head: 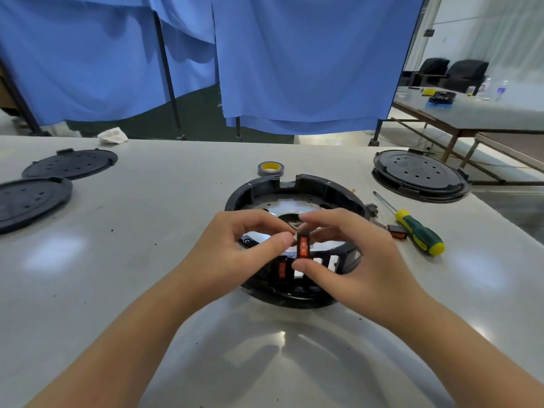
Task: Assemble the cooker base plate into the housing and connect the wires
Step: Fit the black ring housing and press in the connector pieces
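A black round cooker housing [321, 187] sits mid-table with a shiny metal base plate [287, 209] lying inside it. Above its near rim, my right hand [350, 254] pinches a small black switch with an orange-red face [303, 245] between thumb and fingers. My left hand [235, 248] pinches the switch's left side with thumb and forefinger. A second orange-red switch [282, 269] sits in a slot of the housing's near wall. Any wires are hidden behind my fingers.
A green-and-yellow screwdriver [418, 231] and another small switch [397, 231] lie right of the housing. A grey tape roll [270, 168] stands behind it. Black round covers lie at far left [69, 164], [29, 201] and far right [421, 175].
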`<act>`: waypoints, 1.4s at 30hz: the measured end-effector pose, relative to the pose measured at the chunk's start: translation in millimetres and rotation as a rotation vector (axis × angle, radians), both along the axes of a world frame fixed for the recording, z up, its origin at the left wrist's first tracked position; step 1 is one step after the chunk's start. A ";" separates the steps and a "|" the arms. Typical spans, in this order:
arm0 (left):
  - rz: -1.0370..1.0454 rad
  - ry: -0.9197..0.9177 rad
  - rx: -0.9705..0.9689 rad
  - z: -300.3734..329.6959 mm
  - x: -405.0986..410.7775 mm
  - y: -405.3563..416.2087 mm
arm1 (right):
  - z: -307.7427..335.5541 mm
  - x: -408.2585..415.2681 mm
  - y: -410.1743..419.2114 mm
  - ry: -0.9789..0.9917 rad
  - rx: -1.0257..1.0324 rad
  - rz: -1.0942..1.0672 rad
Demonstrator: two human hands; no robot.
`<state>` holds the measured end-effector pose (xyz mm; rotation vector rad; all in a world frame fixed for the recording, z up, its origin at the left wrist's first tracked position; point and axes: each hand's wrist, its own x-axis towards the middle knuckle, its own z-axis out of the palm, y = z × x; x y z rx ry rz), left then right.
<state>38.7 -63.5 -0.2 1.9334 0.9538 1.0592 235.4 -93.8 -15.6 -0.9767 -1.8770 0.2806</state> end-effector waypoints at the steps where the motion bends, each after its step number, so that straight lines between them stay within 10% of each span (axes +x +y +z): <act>1: 0.010 0.019 0.019 -0.8 0.2 0.1 | 0.2 -0.8 -0.4 -0.025 0.011 0.014; 10: -0.051 0.354 0.076 -6.9 3.4 -0.8 | 10.8 5.3 -6.6 -0.158 0.010 0.043; 42: -0.057 0.412 0.071 -8.6 1.8 2.6 | 3.2 6.1 -0.9 -0.238 -0.234 0.086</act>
